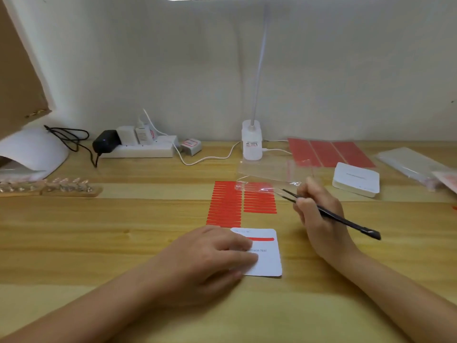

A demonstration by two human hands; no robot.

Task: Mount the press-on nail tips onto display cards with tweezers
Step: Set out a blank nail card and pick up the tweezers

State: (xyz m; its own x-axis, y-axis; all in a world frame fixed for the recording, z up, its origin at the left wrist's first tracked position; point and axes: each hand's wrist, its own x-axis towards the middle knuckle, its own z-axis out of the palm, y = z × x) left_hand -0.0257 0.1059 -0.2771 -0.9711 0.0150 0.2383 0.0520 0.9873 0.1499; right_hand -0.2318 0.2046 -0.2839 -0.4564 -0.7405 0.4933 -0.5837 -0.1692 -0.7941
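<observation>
A white display card [267, 258] is pinned flat on the bench [123, 243] by the left hand [212, 253], whose fingers are laid out straight across the card's left part, presumably so that it cannot slide while work is done on it. A single red adhesive strip [264, 239] is already stuck across the card near its top edge, probably as the seat for the nail tips; none are mounted yet.

The black tweezers [329, 214] are gripped pen-fashion by the right hand [319, 211], fingers curled round the shaft. Their points are aimed left at the sheet of red strips [230, 206] lying just beyond the card, whose right column is partly covered by a clear film [262, 186]. Whether anything is pinched between the points cannot be told.

The nail tips [66, 184] appear to be set on a wooden holder [74, 193] at far left, well apart from the card. A card stack [356, 179], red sheets [331, 152], a lamp base [252, 142] and a power strip [138, 147] lie further back. Nothing blocks the path between the sheet and the card.
</observation>
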